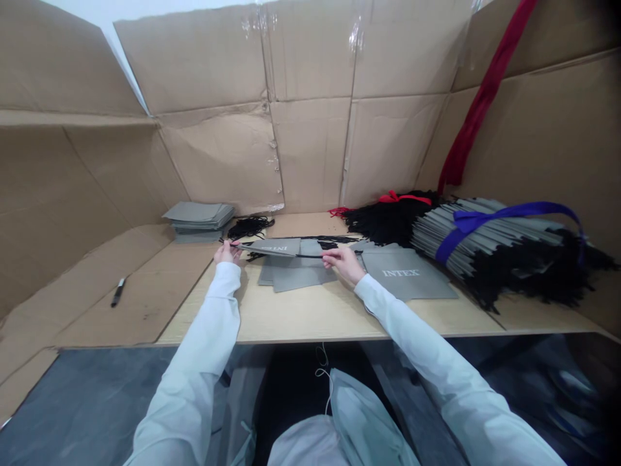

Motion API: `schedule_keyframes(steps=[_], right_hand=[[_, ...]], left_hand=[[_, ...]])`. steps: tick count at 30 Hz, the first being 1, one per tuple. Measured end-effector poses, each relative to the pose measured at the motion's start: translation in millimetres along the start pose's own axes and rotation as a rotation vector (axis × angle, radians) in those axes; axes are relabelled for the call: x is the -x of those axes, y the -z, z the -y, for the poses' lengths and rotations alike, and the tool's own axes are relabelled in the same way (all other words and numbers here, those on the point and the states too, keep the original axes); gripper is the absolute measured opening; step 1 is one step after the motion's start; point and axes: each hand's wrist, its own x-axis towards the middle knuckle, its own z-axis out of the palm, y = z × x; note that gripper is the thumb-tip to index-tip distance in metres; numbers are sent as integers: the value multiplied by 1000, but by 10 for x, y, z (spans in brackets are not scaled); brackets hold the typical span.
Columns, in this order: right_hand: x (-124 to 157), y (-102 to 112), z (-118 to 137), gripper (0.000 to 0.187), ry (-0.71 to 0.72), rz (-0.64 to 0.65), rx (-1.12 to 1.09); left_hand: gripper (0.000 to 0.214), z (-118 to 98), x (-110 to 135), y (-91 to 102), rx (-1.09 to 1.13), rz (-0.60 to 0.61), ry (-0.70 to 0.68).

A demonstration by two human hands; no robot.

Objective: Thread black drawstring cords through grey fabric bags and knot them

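Between my two hands a grey INTEX pouch is held up, with a black cord running out of its right side. My left hand is closed at the pouch's left end, on the black cord there. The fingers of my right hand pinch the cord on the other side. Under the held pouch, grey pouches lie fanned out on the table. Just right of my right hand are more flat grey pouches, the top one printed INTEX. Loose black cords lie behind.
A stack of grey pouches and a heap of black cords sit back left. A marker lies left. At right are a pouch bundle tied with a blue ribbon and black cords tied in red. Cardboard walls enclose the table.
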Motion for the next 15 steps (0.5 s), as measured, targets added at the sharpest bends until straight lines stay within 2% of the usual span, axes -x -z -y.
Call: schedule_keyframes(steps=[2,5,9,12,15], right_hand=[[11,7,-5,23,6,-9,63],[13,21,29,19,6,-73,28],[-130,134,75,16,-38,-173,6],[-397,297,87,13,-49,-206,196],[-730,422,132,15,-2,-234,306]], left_hand=[[14,-23,4,14,-21,71,-56],[16,-96,32,26,-30,156,-161],[22,-253,159,-20,-44,319,-256],[24,-379,409,-128,-116,523,-252],[23,-468,872,-308,-317,750,-178]])
